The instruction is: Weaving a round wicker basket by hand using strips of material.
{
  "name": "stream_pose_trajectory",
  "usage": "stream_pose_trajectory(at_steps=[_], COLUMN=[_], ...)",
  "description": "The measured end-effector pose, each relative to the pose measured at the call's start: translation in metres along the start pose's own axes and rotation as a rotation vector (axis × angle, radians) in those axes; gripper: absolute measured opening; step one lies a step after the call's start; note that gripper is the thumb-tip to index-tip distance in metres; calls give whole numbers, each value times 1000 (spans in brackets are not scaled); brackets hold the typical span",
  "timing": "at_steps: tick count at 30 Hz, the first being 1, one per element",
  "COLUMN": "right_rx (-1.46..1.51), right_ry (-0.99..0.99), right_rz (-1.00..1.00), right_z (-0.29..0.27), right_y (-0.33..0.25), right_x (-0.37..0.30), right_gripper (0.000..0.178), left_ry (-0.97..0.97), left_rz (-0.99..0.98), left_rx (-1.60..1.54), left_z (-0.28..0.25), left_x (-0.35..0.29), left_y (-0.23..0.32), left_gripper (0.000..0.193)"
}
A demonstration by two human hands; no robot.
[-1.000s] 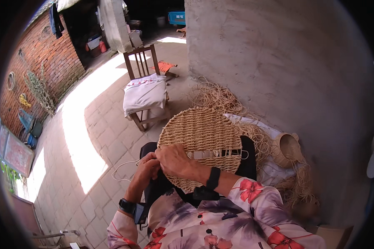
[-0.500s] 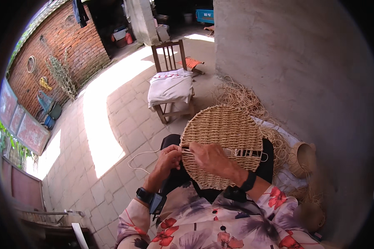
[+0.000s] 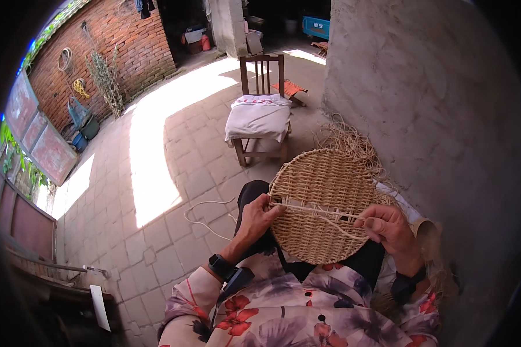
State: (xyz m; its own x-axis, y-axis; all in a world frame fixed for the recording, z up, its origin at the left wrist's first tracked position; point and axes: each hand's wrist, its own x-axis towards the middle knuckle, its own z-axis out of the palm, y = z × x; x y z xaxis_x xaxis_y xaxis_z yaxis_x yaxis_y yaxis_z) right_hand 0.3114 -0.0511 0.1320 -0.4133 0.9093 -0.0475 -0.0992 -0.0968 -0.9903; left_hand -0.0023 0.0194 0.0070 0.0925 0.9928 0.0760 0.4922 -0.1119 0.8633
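Observation:
A round woven mat (image 3: 324, 173) of tan straw-like cord rests across my lap, with an unwoven slit across it where bare strands show. At the slit's left end my left hand (image 3: 256, 220) pinches the mat's rim, thumb on top. My right hand (image 3: 391, 231), fingers closed, is at the mat's right edge and pinches a pale cord (image 3: 318, 210). That cord runs along the slit between the two hands, and a slack loop of it lies over the lower half of the mat. Past my left hand a loose tail of cord (image 3: 198, 203) curls down. My fingers hide exactly what lies under them.
A wooden chair (image 3: 261, 144) with a white cloth (image 3: 259, 118) on its seat stands ahead on the paving, before a low orange-topped stool (image 3: 292, 88). A heap of loose cord (image 3: 350, 140) lies by the grey wall (image 3: 422, 104) at right. A woven basket (image 3: 427, 237) sits beside my right hand.
My right hand has moved from the slit's left end to the mat's right edge, drawing cord across. My left hand stays at the left rim. The whole view has shifted slightly.

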Motion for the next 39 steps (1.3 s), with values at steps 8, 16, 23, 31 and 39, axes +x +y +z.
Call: stream_pose_trajectory(at_steps=[8,16,23,31,39], right_rx=[393,482,466,-174,-879], right_ry=[66,377,233,77,151], right_rz=[-475,-267,-1,-2,-489], right_z=[0,-32,-6,33,77], right_y=[-19,43,88,111,94], right_x=[27,13,14,52,116], right_gripper=[48,29,27,18,11], left_ry=[106,491,448,179,-138], left_rz=[-161,28,8,-296,-352], left_rx=[-388,-399,-256,-675,-1055], left_z=[12,31,28,0,-5], left_x=[-4,1,-6,-1,4], left_y=[-16,-21,-19,4,-7], left_gripper=[32,19,16,16,24])
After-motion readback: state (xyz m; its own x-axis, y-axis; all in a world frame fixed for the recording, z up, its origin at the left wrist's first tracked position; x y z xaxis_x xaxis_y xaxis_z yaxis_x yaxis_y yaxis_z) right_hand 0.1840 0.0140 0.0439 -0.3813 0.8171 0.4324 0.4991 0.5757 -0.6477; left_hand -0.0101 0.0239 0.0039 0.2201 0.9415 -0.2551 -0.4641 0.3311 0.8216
